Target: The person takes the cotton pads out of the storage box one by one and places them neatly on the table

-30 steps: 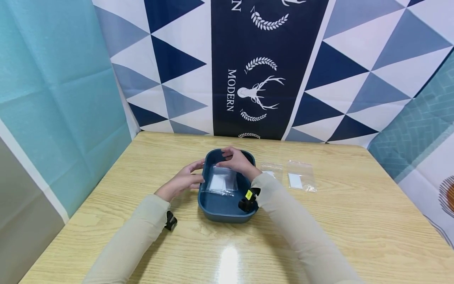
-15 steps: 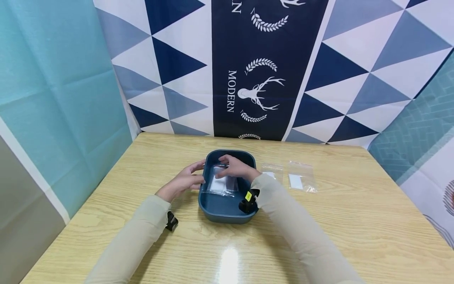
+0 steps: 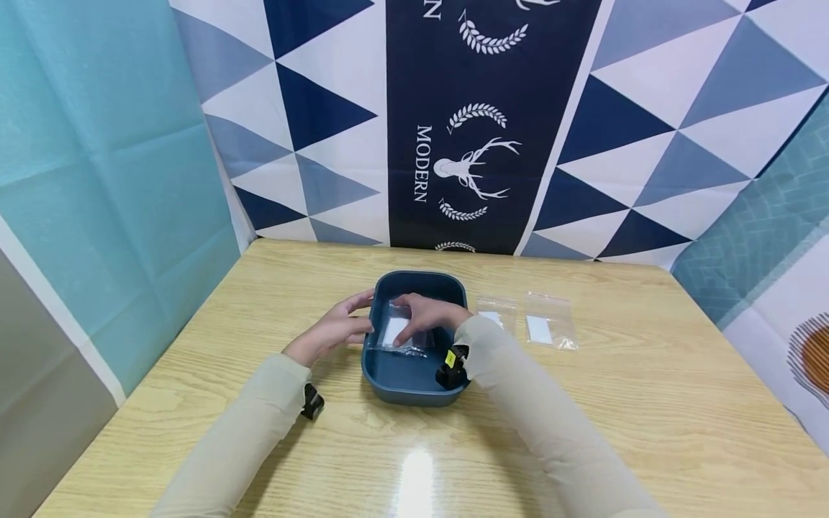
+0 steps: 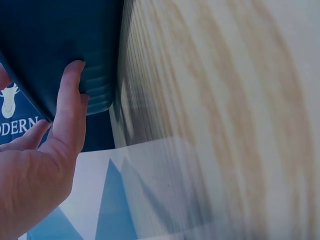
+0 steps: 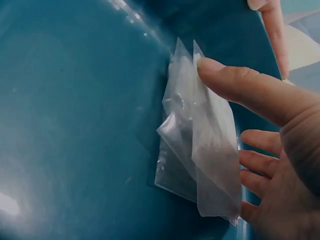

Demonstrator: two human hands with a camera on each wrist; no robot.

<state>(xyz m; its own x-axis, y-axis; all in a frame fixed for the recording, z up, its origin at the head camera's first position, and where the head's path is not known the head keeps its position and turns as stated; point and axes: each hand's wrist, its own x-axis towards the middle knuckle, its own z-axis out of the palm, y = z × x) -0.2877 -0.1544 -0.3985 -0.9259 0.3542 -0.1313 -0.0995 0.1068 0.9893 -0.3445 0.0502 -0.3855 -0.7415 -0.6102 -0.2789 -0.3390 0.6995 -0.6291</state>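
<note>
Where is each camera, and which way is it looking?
Head: worn on the head, looks forward and down at the box; left hand, right hand and sleeves show.
Left wrist: worn there, looks at the box's outside; left hand shows.
Right wrist: worn there, looks into the box; right hand and a bit of left hand show.
Head and left wrist share the deer print.

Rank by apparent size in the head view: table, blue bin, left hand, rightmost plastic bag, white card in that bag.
1. Table
2. Blue bin
3. Left hand and rightmost plastic bag: too alike to rank
4. White card
</note>
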